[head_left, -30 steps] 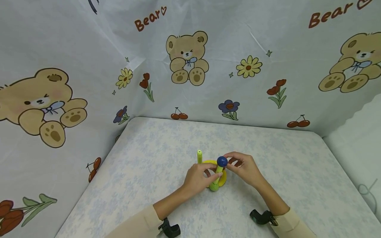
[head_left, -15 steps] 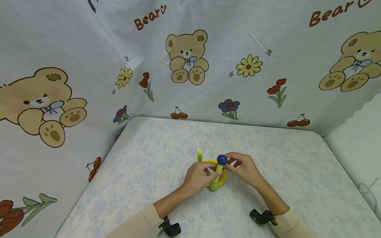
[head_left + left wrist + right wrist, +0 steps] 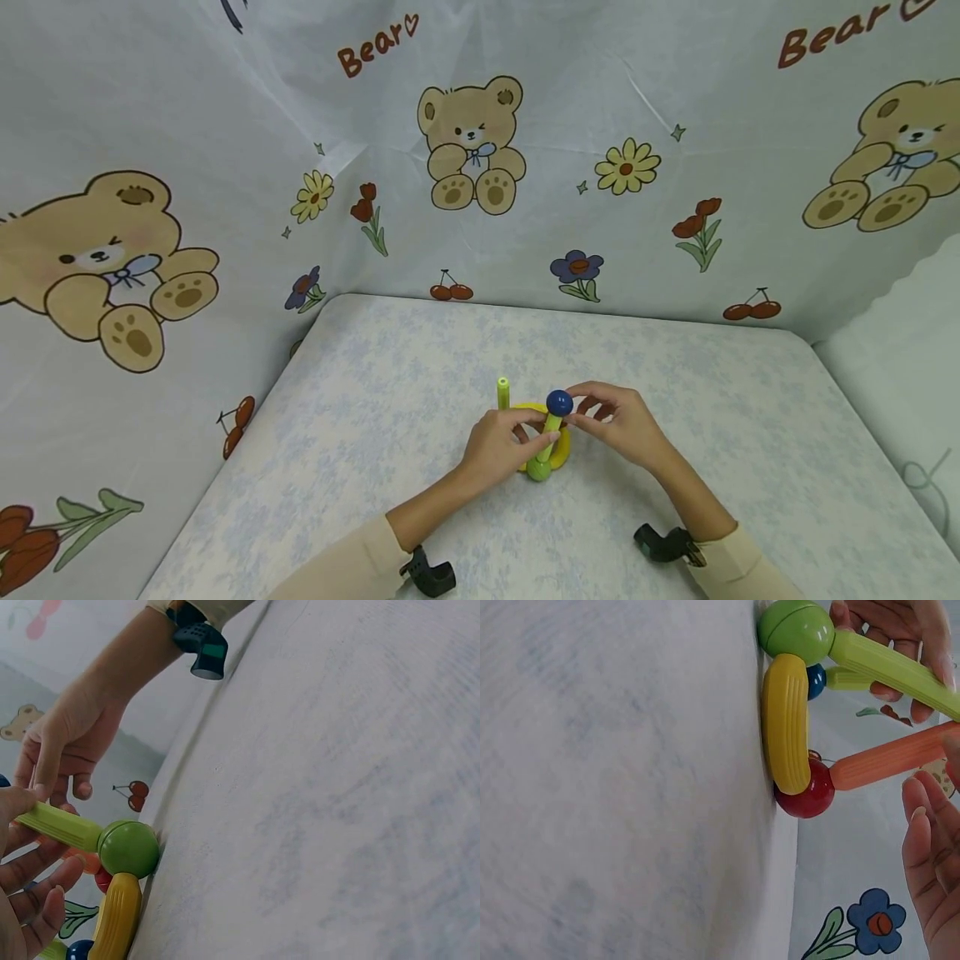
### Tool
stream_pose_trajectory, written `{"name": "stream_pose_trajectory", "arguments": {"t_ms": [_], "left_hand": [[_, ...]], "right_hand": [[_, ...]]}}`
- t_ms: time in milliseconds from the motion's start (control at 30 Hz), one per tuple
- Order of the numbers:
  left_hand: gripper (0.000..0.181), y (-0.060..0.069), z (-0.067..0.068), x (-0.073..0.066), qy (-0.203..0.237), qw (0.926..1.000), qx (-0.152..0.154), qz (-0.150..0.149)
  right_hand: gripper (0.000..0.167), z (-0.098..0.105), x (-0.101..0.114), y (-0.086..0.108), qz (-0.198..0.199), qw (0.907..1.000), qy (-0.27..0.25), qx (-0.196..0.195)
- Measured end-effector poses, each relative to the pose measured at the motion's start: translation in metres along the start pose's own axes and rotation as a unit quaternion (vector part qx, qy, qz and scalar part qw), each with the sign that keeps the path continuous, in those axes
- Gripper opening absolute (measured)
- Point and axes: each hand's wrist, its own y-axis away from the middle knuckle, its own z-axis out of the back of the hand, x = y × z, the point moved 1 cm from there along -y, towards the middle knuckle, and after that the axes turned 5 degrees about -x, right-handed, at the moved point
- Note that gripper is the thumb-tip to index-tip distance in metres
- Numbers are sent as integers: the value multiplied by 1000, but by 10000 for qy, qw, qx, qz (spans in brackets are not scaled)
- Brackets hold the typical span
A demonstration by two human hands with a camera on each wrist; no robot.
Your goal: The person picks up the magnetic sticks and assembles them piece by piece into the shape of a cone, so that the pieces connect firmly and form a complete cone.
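A toy frame of plastic rods and balls stands on the table. My left hand (image 3: 495, 446) pinches a leaning yellow-green rod (image 3: 889, 669) between thumb and fingers. That rod rises from a green ball (image 3: 538, 470), and a dark blue ball (image 3: 559, 403) sits at its top. My right hand (image 3: 618, 421) pinches the upper end of an orange rod (image 3: 892, 759) beside the blue ball; the contact is partly out of frame. The orange rod rises from a red ball (image 3: 807, 792). Curved yellow pieces (image 3: 562, 453) form the base. Another yellow-green rod (image 3: 503, 395) stands upright behind my left hand.
The table (image 3: 375, 400) has a pale blue mottled cover. Behind it and to the left hangs a curtain (image 3: 247, 250) printed with bears and flowers. A thin cord (image 3: 930, 483) lies at the right. Black cameras (image 3: 430, 575) are strapped to both wrists.
The blue-topped rod and both hands rose very slightly in view over the first half second. Since then my right wrist has shifted slightly right, its fingertips staying by the blue ball.
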Motion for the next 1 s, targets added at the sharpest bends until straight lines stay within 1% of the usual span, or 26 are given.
{"name": "stream_pose_trajectory", "arguments": {"t_ms": [167, 300, 367, 567, 667, 767, 833, 900, 933, 1000], "left_hand": [[28, 2, -2, -1, -1, 10000, 20, 95], [28, 3, -2, 0, -4, 9998, 36, 191], [28, 3, -2, 0, 3, 9998, 32, 198], [27, 2, -1, 2, 63, 9999, 0, 149], [27, 2, 0, 2, 31, 9999, -3, 116], [32, 1, 3, 2, -58, 9999, 7, 94], [36, -2, 8, 1, -162, 9999, -12, 42], [36, -5, 15, 1, -192, 9998, -69, -44], [34, -6, 19, 2, -182, 9996, -123, -154], [30, -10, 28, 5, -115, 9975, -387, -579]], "right_hand": [[30, 9, -1, 3, 5, 9995, -284, 100], [30, 12, 0, 3, 91, 9986, -508, 102], [31, 11, 2, 3, 148, 9984, -542, 8], [38, 3, 10, 2, 155, 9979, -471, -426], [39, -1, 20, 0, 185, 9973, -461, -534], [38, -1, 35, -1, 226, 9970, -511, -530], [37, 0, 44, -2, 268, 9971, -504, -502], [37, 1, 49, -3, 280, 9971, -513, -484], [36, 1, 51, -3, 276, 9972, -508, -484], [36, 1, 52, -3, 261, 9972, -495, -486]]}}
